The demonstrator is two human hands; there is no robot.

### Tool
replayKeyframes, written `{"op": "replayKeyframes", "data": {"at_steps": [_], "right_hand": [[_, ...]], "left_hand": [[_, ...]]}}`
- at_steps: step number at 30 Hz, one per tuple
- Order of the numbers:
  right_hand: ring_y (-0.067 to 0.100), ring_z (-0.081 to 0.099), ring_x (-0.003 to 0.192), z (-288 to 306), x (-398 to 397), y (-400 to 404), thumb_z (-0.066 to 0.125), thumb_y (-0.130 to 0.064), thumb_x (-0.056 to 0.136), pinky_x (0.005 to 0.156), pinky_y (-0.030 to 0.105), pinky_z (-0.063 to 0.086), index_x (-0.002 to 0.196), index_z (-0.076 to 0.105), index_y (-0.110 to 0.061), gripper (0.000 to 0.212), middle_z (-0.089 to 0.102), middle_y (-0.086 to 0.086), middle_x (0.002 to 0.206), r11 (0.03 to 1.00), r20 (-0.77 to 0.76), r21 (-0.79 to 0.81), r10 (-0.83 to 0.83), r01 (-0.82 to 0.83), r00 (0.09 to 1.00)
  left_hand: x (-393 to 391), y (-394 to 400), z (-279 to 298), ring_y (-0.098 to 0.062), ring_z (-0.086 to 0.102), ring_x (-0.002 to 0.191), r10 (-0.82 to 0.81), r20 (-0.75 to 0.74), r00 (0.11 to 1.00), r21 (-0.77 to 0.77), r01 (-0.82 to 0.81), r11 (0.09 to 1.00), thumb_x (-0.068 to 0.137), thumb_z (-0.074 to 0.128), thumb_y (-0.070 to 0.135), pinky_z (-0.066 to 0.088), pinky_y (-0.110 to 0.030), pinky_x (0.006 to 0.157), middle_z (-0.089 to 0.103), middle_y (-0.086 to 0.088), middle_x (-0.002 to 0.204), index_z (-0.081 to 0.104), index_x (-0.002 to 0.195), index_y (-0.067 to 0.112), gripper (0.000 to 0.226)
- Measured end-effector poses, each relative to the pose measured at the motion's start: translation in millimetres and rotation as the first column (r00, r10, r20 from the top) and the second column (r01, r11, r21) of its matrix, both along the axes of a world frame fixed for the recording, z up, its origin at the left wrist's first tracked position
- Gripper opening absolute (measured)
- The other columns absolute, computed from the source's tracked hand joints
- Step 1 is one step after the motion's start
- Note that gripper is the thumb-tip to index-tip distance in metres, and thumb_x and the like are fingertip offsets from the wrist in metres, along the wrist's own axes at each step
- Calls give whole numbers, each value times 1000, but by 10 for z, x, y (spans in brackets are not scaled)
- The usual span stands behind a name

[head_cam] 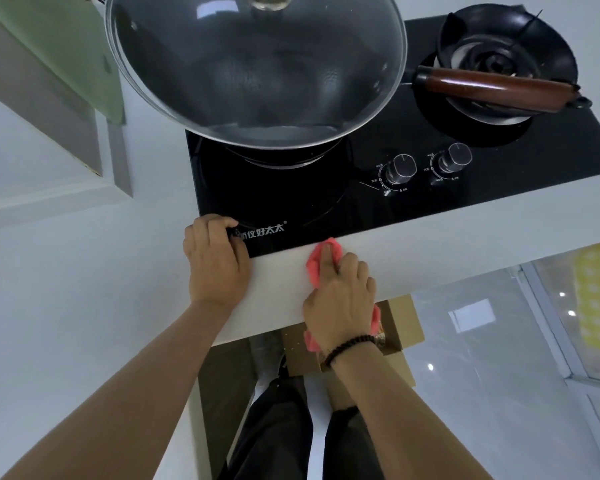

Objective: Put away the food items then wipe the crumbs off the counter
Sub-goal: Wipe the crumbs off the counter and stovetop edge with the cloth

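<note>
My right hand (340, 296) presses a pink cloth (321, 259) onto the white counter (281, 289), just in front of the black stove's front edge. Parts of the cloth stick out past my fingertips and beside my wrist. My left hand (213, 263) rests on the counter at the stove's front left corner, fingers curled over the glass edge, holding nothing. No crumbs or food items are visible.
The black glass stove (499, 181) carries a wok under a glass lid (257, 64) on the left burner, its brown handle (492, 88) crossing the right burner. Two knobs (426, 164) sit at the front. An open cardboard box (400, 327) stands on the floor below the counter edge.
</note>
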State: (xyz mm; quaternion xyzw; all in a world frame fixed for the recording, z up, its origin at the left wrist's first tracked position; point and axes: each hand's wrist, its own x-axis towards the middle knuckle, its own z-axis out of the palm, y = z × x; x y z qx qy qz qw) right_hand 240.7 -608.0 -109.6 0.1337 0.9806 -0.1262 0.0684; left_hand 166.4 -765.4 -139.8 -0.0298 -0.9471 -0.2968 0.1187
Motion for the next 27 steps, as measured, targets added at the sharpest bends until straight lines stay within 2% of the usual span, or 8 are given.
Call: {"op": "replayKeyframes", "data": {"at_steps": [5, 9, 11, 13, 18, 22, 25, 27], "right_hand": [[24, 40, 99, 153, 93, 248, 49, -16, 84, 86, 36, 40, 145, 31, -7, 64, 43, 10, 113, 989, 75, -45, -141, 144, 987], [22, 40, 99, 133, 24, -135, 49, -15, 83, 89, 35, 42, 144, 30, -5, 65, 41, 9, 116, 984, 19, -176, 4, 0, 1000], [25, 42, 102, 38, -55, -208, 49, -17, 81, 90, 37, 42, 144, 30, -4, 67, 42, 10, 119, 986, -1, -162, 40, -39, 999], [24, 41, 97, 0, -57, -104, 50, -15, 80, 86, 35, 42, 143, 32, -4, 66, 43, 9, 114, 990, -24, -138, 23, -26, 999], [27, 43, 91, -46, 114, 646, 49, -6, 79, 79, 35, 42, 140, 39, -3, 62, 44, 13, 104, 978, -79, -87, -198, 191, 977], [27, 44, 91, 22, 371, 1113, 48, 5, 79, 75, 30, 37, 134, 49, -7, 57, 37, 7, 97, 918, -168, -261, -347, 298, 923], [30, 48, 92, 101, 181, 1589, 46, -5, 87, 82, 29, 38, 130, 54, -11, 45, 37, 11, 101, 873, -220, -293, -458, 390, 861], [40, 50, 100, 71, -96, 1873, 43, -19, 90, 91, 37, 42, 124, 58, -11, 38, 43, 19, 107, 882, -158, -232, -451, 411, 878]], "left_hand": [[8, 13, -2, -31, 44, 97, -12, -16, 1000, -15, 12, 1000, 83, 42, 4, 33, -38, 91, 50, -16, 105, 54, 105, 3, 24], [-1, 27, 0, -32, 44, 97, -2, -15, 1000, -24, 1, 1000, 83, 42, 5, 34, -40, 91, 51, -16, 105, 55, 104, 3, 25], [8, 25, 1, -32, 44, 97, -6, -16, 1000, -26, 6, 1000, 83, 41, 5, 34, -40, 90, 51, -16, 106, 55, 104, 3, 25], [5, 15, -1, -32, 44, 98, -19, -16, 1000, -32, 18, 999, 84, 42, 5, 34, -40, 90, 51, -16, 106, 55, 105, 3, 24], [16, 7, -6, -31, 44, 98, -26, -13, 1000, -42, 26, 999, 84, 46, 2, 35, -41, 92, 50, -16, 107, 54, 105, 4, 22], [16, 20, -9, -33, 43, 99, -31, -21, 999, -47, 30, 998, 84, 47, 1, 32, -39, 92, 50, -16, 108, 53, 106, 4, 23], [12, 25, -3, -33, 43, 99, -27, -31, 999, -63, 25, 998, 84, 47, 1, 30, -36, 92, 50, -17, 108, 53, 106, 3, 23], [11, 30, -5, -33, 43, 99, -25, -28, 999, -71, 23, 997, 84, 46, 1, 30, -36, 92, 50, -17, 107, 54, 106, 3, 23]]}}
